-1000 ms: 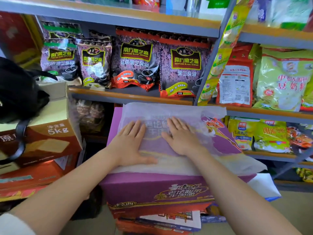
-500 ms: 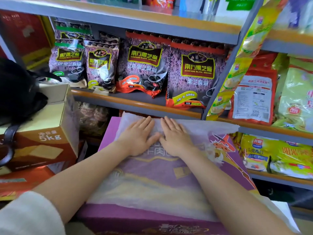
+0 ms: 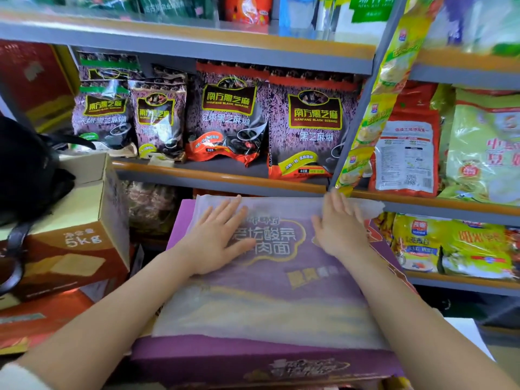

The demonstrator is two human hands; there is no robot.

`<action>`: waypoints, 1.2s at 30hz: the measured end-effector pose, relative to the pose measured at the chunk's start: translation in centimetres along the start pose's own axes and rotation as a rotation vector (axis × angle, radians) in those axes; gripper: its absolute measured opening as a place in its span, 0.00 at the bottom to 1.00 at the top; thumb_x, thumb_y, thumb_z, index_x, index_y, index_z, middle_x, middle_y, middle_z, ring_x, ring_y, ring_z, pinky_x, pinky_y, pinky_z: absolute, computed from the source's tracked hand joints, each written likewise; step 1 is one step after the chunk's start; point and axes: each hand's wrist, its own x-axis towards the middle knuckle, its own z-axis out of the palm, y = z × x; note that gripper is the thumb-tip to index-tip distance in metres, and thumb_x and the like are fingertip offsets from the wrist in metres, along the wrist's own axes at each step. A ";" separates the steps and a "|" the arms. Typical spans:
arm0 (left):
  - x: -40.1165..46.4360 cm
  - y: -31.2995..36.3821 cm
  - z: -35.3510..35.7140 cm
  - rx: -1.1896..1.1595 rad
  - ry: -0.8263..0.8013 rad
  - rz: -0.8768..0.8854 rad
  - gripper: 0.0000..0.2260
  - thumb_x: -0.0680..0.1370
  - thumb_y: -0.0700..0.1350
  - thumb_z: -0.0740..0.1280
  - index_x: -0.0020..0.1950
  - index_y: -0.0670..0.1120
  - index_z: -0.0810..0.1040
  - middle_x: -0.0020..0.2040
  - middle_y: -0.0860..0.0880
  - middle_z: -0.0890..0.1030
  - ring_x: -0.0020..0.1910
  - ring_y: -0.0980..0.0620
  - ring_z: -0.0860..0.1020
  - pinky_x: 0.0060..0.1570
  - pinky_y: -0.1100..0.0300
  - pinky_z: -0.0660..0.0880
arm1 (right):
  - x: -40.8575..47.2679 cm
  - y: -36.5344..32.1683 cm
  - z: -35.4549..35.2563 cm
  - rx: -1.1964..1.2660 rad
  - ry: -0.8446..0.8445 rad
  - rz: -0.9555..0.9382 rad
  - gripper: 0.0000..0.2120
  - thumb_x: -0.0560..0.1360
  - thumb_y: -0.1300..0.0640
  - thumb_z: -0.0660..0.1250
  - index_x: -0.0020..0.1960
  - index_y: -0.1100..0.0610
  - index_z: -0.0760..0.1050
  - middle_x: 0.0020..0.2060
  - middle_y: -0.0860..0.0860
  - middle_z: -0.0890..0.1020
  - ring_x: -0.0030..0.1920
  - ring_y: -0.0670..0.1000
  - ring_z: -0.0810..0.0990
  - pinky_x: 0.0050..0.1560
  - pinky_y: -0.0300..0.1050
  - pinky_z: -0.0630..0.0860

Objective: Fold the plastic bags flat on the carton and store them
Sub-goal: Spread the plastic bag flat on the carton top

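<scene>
A thin, see-through white plastic bag point(image 3: 270, 299) lies spread flat over the top of a purple noodle carton point(image 3: 253, 361) in front of the shelves. My left hand point(image 3: 216, 237) presses flat on the bag's far left part, fingers straight and spread. My right hand point(image 3: 340, 229) presses flat on the far right part, fingertips near the bag's far edge. The bag's far right corner point(image 3: 371, 206) sticks out past the carton toward the shelf.
Shelves point(image 3: 225, 178) behind the carton hold black sesame packs point(image 3: 312, 128) and green and red food bags point(image 3: 405, 147). At left a brown 5 kg box point(image 3: 76, 235) carries a black bag point(image 3: 25, 170). A red box point(image 3: 33, 319) lies below it.
My hands slid forward to the bag's far edge, then apart, the left going left and the right going right, smoothing the bag over the carton. The camera moved closer.
</scene>
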 end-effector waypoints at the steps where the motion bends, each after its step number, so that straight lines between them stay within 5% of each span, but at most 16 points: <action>1: -0.9 0.4 -0.1 -0.007 0.011 0.057 0.51 0.60 0.76 0.28 0.75 0.48 0.45 0.73 0.52 0.37 0.74 0.54 0.38 0.72 0.57 0.38 | -0.8 -1.6 -0.4 0.032 0.046 -0.078 0.29 0.81 0.48 0.47 0.76 0.59 0.44 0.77 0.54 0.44 0.77 0.53 0.44 0.75 0.51 0.44; 7: -6.3 1.1 1.1 0.004 -0.046 0.060 0.54 0.58 0.78 0.32 0.75 0.44 0.43 0.73 0.51 0.38 0.73 0.56 0.39 0.72 0.60 0.39 | -7.2 -10.4 0.1 0.183 -0.190 -0.488 0.29 0.81 0.47 0.49 0.77 0.57 0.44 0.77 0.52 0.45 0.77 0.49 0.44 0.74 0.45 0.43; 12: -10.3 -0.5 0.6 0.054 -0.094 0.071 0.52 0.57 0.80 0.33 0.73 0.49 0.37 0.71 0.54 0.34 0.72 0.57 0.36 0.70 0.64 0.35 | -9.0 -6.3 1.8 0.076 -0.162 -0.301 0.29 0.81 0.43 0.46 0.77 0.52 0.43 0.77 0.48 0.43 0.76 0.48 0.42 0.74 0.48 0.41; 15: -12.4 -1.8 -0.2 -0.097 -0.055 0.169 0.42 0.68 0.76 0.46 0.75 0.52 0.51 0.76 0.52 0.51 0.74 0.58 0.50 0.71 0.61 0.50 | -9.8 -3.4 1.2 0.081 -0.055 -0.240 0.25 0.81 0.47 0.50 0.75 0.55 0.55 0.76 0.52 0.55 0.75 0.53 0.55 0.74 0.52 0.55; 18: -13.9 -2.8 -0.7 -0.021 0.110 0.272 0.30 0.70 0.73 0.52 0.61 0.54 0.69 0.64 0.53 0.73 0.61 0.57 0.74 0.56 0.62 0.74 | -12.1 -2.3 0.2 0.186 0.105 -0.507 0.21 0.78 0.43 0.53 0.57 0.55 0.76 0.57 0.53 0.78 0.56 0.56 0.78 0.53 0.53 0.76; 20: -14.0 -2.5 -1.4 0.125 0.167 0.323 0.30 0.70 0.73 0.49 0.54 0.53 0.75 0.55 0.53 0.79 0.50 0.55 0.80 0.42 0.64 0.77 | -13.6 -1.8 -0.3 0.093 0.163 -0.692 0.24 0.73 0.35 0.53 0.49 0.52 0.78 0.48 0.49 0.80 0.50 0.52 0.80 0.47 0.47 0.78; 24: -13.9 -1.2 -2.2 0.255 0.159 0.402 0.27 0.68 0.69 0.54 0.44 0.49 0.79 0.42 0.51 0.82 0.36 0.51 0.81 0.30 0.62 0.78 | -14.8 -0.9 -0.6 -0.107 0.101 -0.748 0.28 0.63 0.32 0.61 0.54 0.49 0.76 0.50 0.46 0.79 0.51 0.50 0.81 0.41 0.43 0.80; 27: -14.9 0.2 -1.4 0.310 0.177 0.409 0.20 0.64 0.62 0.59 0.41 0.48 0.77 0.38 0.50 0.79 0.33 0.49 0.78 0.32 0.60 0.75 | -14.8 0.9 -0.5 0.068 -0.003 -0.695 0.23 0.64 0.40 0.69 0.56 0.48 0.77 0.56 0.42 0.78 0.56 0.47 0.78 0.51 0.45 0.77; 29: -15.6 1.0 -0.6 0.237 0.238 0.390 0.14 0.66 0.55 0.60 0.40 0.46 0.77 0.36 0.49 0.78 0.33 0.47 0.77 0.31 0.58 0.74 | -14.8 1.9 -0.8 0.254 -0.027 -0.629 0.14 0.68 0.46 0.66 0.52 0.49 0.79 0.52 0.39 0.79 0.55 0.44 0.78 0.56 0.44 0.75; 31: -15.9 1.4 0.2 0.067 0.298 0.354 0.11 0.71 0.50 0.59 0.39 0.45 0.77 0.35 0.49 0.77 0.34 0.47 0.77 0.32 0.56 0.74 | -14.8 2.2 -1.5 0.314 0.016 -0.568 0.13 0.70 0.47 0.59 0.42 0.52 0.80 0.39 0.41 0.82 0.43 0.44 0.80 0.45 0.43 0.76; 33: -16.4 2.1 0.4 -0.262 0.333 0.220 0.12 0.75 0.51 0.57 0.41 0.49 0.78 0.37 0.50 0.79 0.37 0.51 0.78 0.37 0.56 0.73 | -14.7 2.0 -2.5 0.328 0.038 -0.537 0.15 0.72 0.45 0.57 0.32 0.52 0.72 0.25 0.44 0.74 0.29 0.43 0.73 0.32 0.41 0.66; 36: -16.3 3.1 -0.4 -0.696 0.429 -0.073 0.10 0.77 0.52 0.59 0.41 0.53 0.78 0.36 0.46 0.82 0.35 0.58 0.77 0.36 0.66 0.70 | -14.4 0.9 -5.1 0.469 -0.038 -0.544 0.16 0.74 0.52 0.59 0.29 0.51 0.60 0.22 0.46 0.65 0.24 0.43 0.63 0.27 0.35 0.56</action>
